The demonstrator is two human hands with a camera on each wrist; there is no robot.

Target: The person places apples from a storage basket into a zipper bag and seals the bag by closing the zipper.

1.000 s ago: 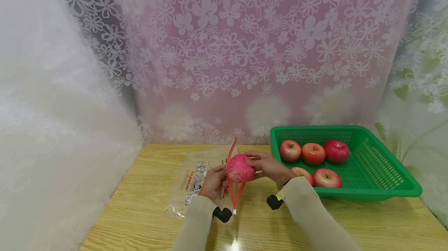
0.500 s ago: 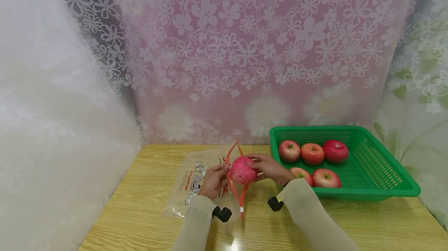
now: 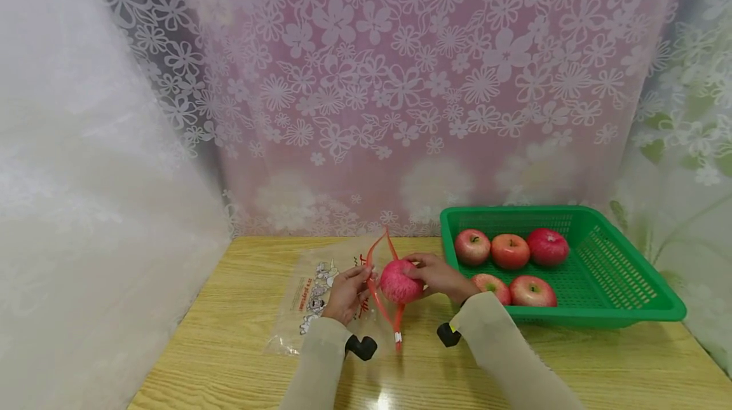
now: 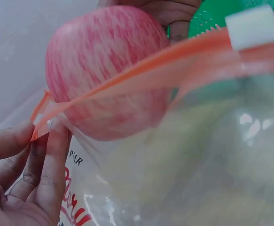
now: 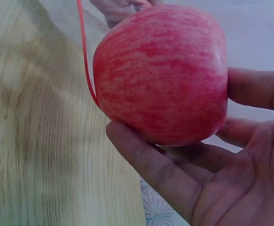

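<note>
Pink-red, the apple (image 3: 402,281) gripped by the right hand (image 3: 439,275) has edged toward the green basket (image 3: 595,315), leaving a gap from the left hand (image 3: 348,292), which pinches the orange rim (image 4: 193,45) of the bag (image 3: 311,292). That rim crosses before the apple, seemingly only partly inside. Five more apples (image 3: 533,292) sit in the basket, near the counter's (image 3: 211,346) right edge.

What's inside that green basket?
Five apples show in the green basket: three toward the back, two nearer the front. The right hand and sleeve cover its near left corner, so anything behind them is hidden.
</note>
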